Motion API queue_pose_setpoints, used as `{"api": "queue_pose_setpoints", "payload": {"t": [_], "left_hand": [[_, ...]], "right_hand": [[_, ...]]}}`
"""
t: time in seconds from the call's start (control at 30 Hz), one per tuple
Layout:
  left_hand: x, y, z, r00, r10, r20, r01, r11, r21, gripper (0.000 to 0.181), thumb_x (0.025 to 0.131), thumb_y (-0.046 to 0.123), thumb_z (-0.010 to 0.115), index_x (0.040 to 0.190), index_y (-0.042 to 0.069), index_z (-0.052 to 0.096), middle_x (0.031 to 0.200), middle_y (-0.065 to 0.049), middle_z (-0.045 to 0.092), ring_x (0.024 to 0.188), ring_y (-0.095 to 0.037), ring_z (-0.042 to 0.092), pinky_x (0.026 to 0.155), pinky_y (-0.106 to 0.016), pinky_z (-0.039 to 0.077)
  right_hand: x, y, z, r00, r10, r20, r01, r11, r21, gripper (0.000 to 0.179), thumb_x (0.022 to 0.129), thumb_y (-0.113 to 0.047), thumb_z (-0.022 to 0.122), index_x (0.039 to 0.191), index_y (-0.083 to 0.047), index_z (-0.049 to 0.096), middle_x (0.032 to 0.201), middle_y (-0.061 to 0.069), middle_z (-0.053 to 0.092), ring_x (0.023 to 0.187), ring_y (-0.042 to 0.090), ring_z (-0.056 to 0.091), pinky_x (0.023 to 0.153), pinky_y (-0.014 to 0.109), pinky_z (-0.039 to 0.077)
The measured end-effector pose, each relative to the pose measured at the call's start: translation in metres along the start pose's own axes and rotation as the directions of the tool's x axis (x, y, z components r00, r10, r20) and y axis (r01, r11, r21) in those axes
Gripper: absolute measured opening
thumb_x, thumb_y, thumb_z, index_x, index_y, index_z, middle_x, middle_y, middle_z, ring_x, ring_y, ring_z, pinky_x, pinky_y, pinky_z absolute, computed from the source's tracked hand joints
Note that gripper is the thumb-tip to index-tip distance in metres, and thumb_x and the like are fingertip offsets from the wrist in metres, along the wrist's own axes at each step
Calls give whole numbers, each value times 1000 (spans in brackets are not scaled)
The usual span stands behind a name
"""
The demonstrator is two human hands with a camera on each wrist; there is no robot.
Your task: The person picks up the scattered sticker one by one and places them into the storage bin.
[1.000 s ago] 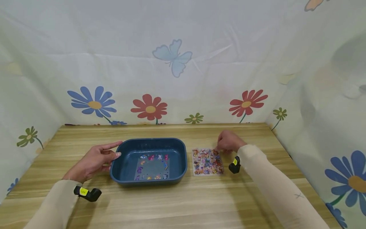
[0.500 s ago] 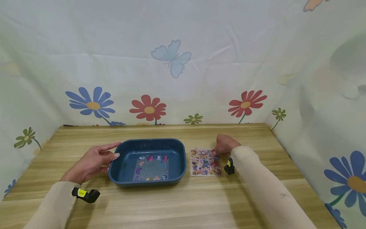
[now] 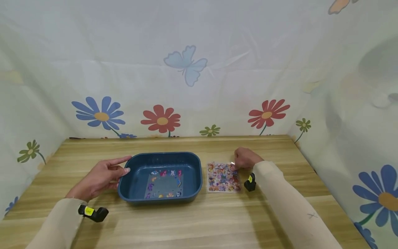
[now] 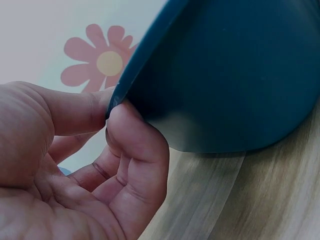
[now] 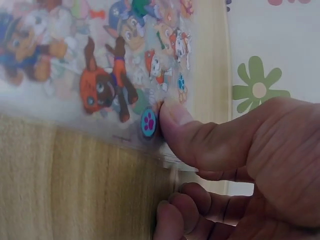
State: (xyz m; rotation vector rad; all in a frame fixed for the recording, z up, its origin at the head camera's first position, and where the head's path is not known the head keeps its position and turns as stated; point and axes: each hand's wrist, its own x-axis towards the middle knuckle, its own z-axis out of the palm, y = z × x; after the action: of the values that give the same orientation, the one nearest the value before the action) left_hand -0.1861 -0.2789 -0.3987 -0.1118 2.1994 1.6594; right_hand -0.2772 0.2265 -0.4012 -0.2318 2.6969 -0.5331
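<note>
The right hand (image 3: 247, 158) pinches the far right corner of a glossy sticker sheet (image 3: 222, 178) crowded with cartoon pups; its grip is partly hidden beneath the sheet, whose far side the right wrist view cuts off. Left of that grip, past a narrow strip of wooden tabletop (image 3: 174, 224), a blue basin (image 3: 160, 200) holds a clear sheet (image 3: 164, 185), its edges faint. The left hand (image 3: 101, 176) grips the basin's left rim. Beyond both hands hangs a floral curtain (image 3: 248, 34).
</note>
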Motion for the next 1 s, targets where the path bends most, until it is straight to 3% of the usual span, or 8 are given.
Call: {"api": "queue_pose_setpoints", "payload": {"t": [0.23, 0.47, 0.77, 1.0], "left_hand": [[0, -3, 0, 1000, -10, -15, 10, 1000, 8, 74, 101, 29, 70, 164, 19, 33, 104, -3, 63, 81, -16, 63, 72, -33, 61], [2, -3, 0, 1000, -13, -14, 13, 1000, 11, 75, 100, 31, 72, 164, 20, 34, 106, -4, 64, 81, -17, 63, 71, -33, 61], [2, -2, 1, 1000, -6, -8, 6, 1000, 21, 74, 101, 30, 70, 164, 20, 33, 106, -5, 63, 83, -16, 62, 72, -33, 61], [1, -3, -1, 1000, 0, -8, 1, 1000, 21, 73, 102, 29, 69, 164, 19, 33, 103, -3, 63, 82, -16, 62, 74, -34, 62]], "right_hand": [[-2, 4, 0, 997, -68, -30, 69, 997, 20, 32, 86, -14, 82, 68, -11, 55, 65, 0, 52, 60, 14, 50, 55, 25, 39], [-5, 3, 2, 998, -18, -57, 18, 1000, -3, 25, 87, -20, 84, 76, -8, 64, 70, 2, 57, 64, 16, 52, 58, 26, 39], [-7, 5, 6, 986, -83, -143, 80, 996, -30, 22, 87, -22, 84, 77, -8, 70, 77, 4, 65, 72, 18, 54, 64, 28, 41], [-7, 8, 4, 978, -128, -167, 133, 991, 19, 10, 90, -9, 74, 81, -7, 74, 84, 7, 68, 76, 20, 55, 66, 29, 43]]}}
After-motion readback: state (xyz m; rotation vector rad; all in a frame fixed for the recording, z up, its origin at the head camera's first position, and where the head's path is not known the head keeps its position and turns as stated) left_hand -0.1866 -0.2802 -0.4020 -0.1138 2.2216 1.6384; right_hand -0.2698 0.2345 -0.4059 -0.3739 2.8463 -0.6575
